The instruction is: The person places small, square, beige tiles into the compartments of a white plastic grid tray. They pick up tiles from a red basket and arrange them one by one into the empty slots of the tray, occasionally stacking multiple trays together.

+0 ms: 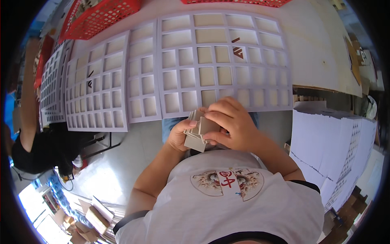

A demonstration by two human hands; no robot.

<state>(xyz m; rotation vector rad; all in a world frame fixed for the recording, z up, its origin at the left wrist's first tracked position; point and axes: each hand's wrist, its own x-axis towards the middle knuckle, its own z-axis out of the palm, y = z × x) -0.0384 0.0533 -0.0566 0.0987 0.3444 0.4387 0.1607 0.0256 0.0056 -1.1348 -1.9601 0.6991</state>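
Note:
A stack of small beige rectangular tiles (195, 140) rests in my left hand (177, 134), whose fingers curl round it just off the table's near edge. My right hand (231, 124) grips the top tiles (206, 127) of that stack between thumb and fingers. Just beyond both hands lies a white panel (159, 61) divided by ribs into rows of square and rectangular recesses. Beige tiles (210, 35) fill several recesses of its middle columns. Other recesses show a paler base, and one holds a dark red printed mark (238, 52).
More gridded panels (97, 73) overlap along the left side of the table. Red perforated baskets (103, 20) stand at the back. A co-worker's arm (28, 93) reaches in at far left. Stacked white panels (325, 146) stand at the right, and cardboard boxes (87, 232) lie at lower left.

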